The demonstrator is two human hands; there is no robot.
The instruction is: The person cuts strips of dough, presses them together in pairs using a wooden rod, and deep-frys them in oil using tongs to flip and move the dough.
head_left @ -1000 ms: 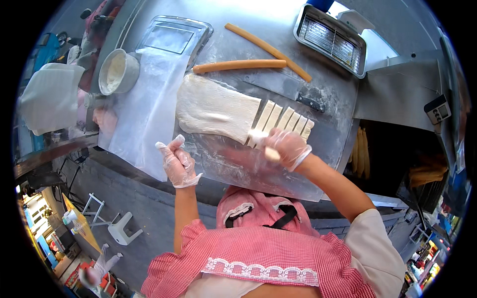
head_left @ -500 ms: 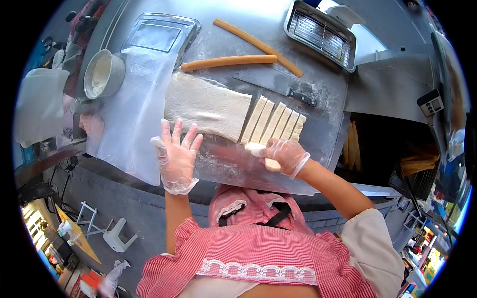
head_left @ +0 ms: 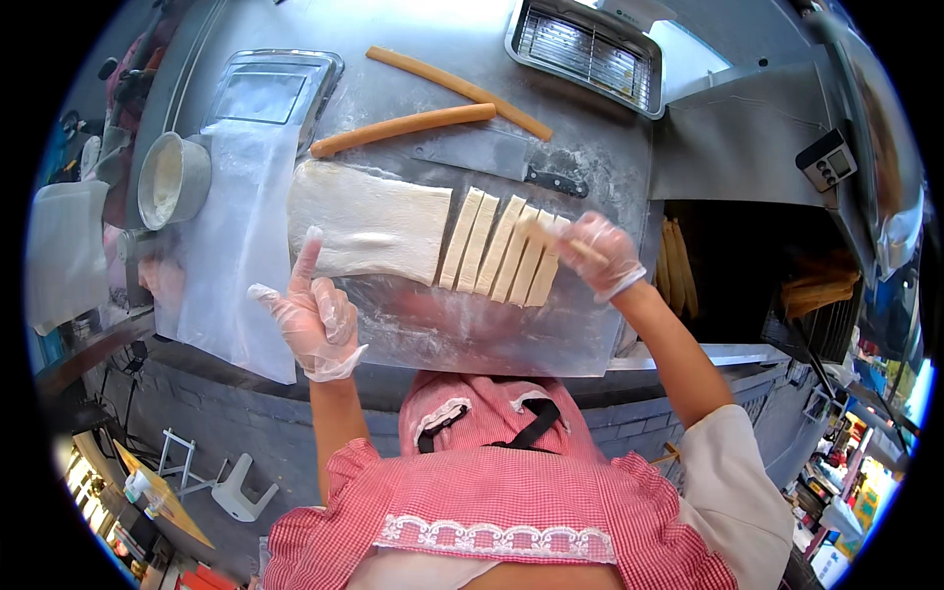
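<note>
A worker in clear disposable gloves stands at a floured metal counter [head_left: 610, 167], bent over a slab of pale dough [head_left: 369, 221]. The right hand [head_left: 602, 254] rests on the far end of a row of cut dough strips [head_left: 501, 251], fingers curled around a thin wooden stick [head_left: 556, 241] that lies across the last strips. The left hand [head_left: 317, 317] hovers just short of the uncut slab, holding nothing, index finger raised toward the dough's near edge and the other fingers loosely bent. The strips lie side by side, touching, between the two hands, directly right of the slab. Dough and strips sit on a clear plastic sheet [head_left: 492, 334] spread under both hands. Beyond the right hand lies a cleaver [head_left: 497, 157] with a dark handle; beyond that, two long wooden rolling pins [head_left: 413, 126], one angled across the other's end. Out past the left hand a round metal bowl [head_left: 175, 179] of flour stands beside a flat metal tray [head_left: 270, 88]. A wire grill rack [head_left: 585, 44] sits at the counter's far edge, well beyond the right hand.
</note>
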